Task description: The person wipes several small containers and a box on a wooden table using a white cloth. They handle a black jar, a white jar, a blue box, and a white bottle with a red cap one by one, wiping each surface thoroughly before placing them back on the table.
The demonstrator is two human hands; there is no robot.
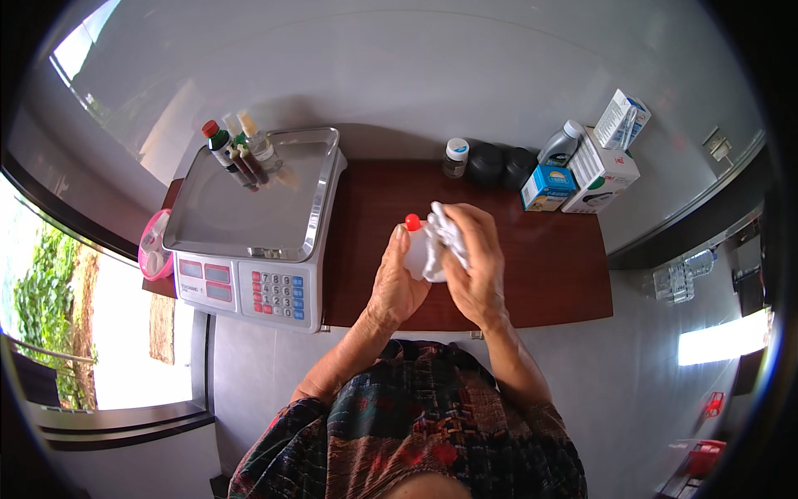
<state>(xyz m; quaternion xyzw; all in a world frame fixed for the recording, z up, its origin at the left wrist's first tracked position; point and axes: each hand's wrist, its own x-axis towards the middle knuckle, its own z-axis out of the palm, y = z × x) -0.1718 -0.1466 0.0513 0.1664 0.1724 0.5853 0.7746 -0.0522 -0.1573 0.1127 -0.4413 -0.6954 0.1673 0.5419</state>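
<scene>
My left hand (396,283) is closed around a small white bottle (416,259) with a round red cap (412,222), held upright above the front of the table. My right hand (480,264) grips a crumpled white cloth (444,241) and presses it against the bottle's right side. The cloth and my fingers hide much of the bottle. Both hands are close together, in front of my body.
A weighing scale (249,208) fills the table's left, with several small bottles (241,150) on its tray. Beside it sits a pink basket (156,264). At the back stand a small jar (455,158), black containers (485,165), a grey bottle (560,145), a blue box (549,188) and white boxes (602,173).
</scene>
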